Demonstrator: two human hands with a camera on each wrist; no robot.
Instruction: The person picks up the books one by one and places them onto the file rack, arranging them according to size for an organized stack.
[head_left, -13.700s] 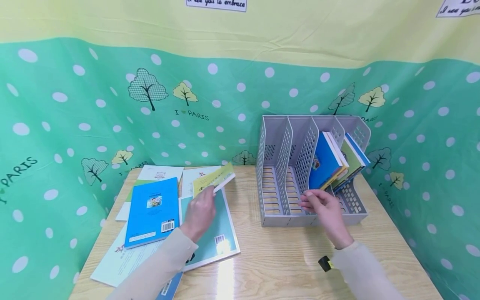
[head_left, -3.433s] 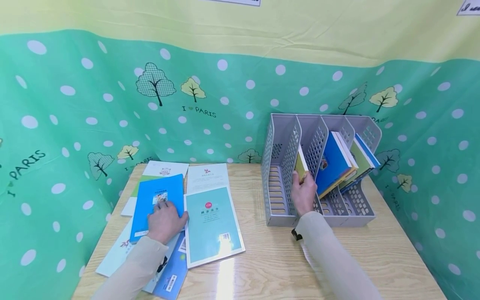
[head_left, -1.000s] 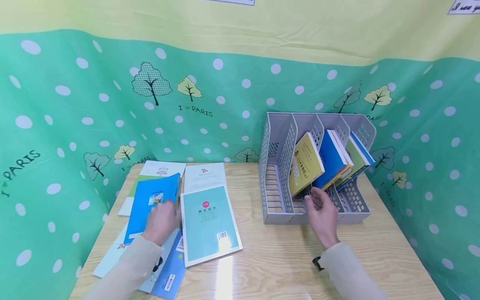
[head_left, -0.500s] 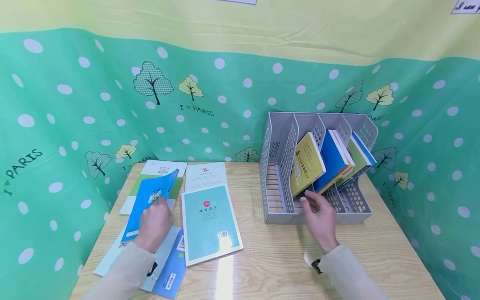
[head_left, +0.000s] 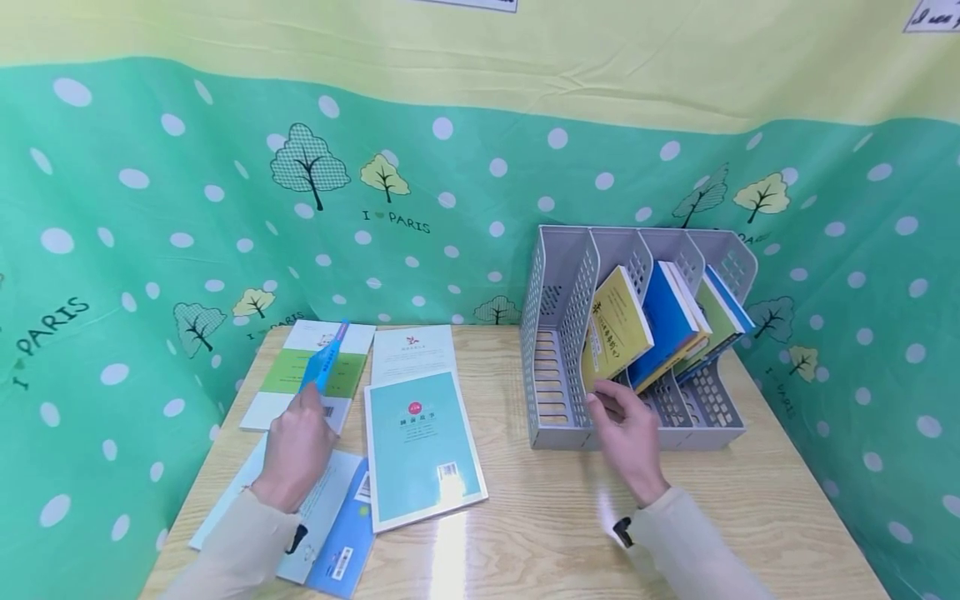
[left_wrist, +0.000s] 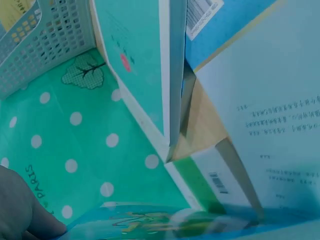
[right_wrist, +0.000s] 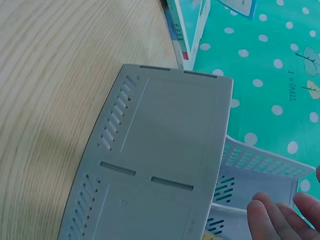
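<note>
My left hand grips the blue book, which is tipped up nearly on edge with its spine upward, above the books at the left of the table. In the left wrist view, part of its glossy cover runs along the bottom beside the hand. My right hand is at the front of the grey file organizer, fingers loosely bent and holding nothing. Just behind it a yellow book leans in the second slot from the left. The right wrist view shows these fingers beyond the organizer's front wall.
A white-and-green book, a pale blue book, a blue book with a barcode, a teal book and a white book lie at left. Blue books and a green book lean in the right slots.
The yellow book went from my left hand to my right, then into the organizer, where it was let go. My left hand has since lifted the blue book, uncovering the white-and-green one.
</note>
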